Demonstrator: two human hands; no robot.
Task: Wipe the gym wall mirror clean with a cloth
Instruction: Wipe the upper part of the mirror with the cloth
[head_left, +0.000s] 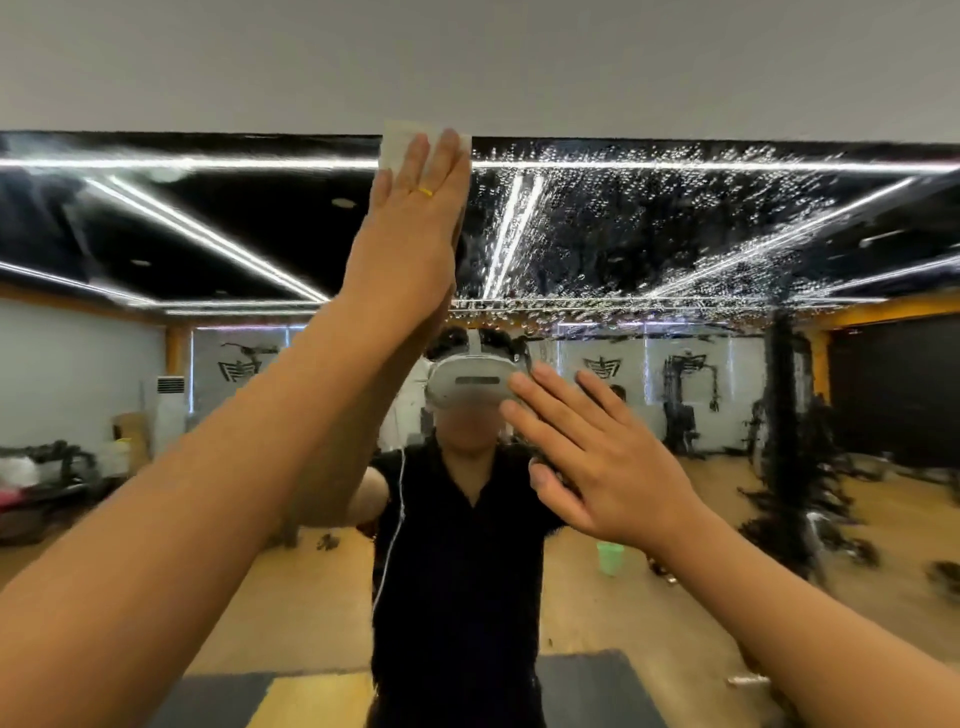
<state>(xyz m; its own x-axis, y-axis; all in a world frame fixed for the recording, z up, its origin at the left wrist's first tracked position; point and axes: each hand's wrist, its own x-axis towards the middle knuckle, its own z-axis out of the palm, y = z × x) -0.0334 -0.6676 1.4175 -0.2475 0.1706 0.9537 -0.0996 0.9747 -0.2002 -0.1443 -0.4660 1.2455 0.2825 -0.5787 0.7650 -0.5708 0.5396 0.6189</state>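
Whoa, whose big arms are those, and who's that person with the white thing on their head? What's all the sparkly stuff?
The camera sits on a person's head, so the arms are that person's own, reaching forward. In front of them is a big gym mirror, so the person you see is just their reflection, and the white thing is the headset they wear. The left hand presses a white cloth flat against the top of the glass with straight fingers. The right hand is open and holds nothing; I cannot tell whether it touches the glass. The sparkles are water drops on the mirror, mostly to the right of the cloth.
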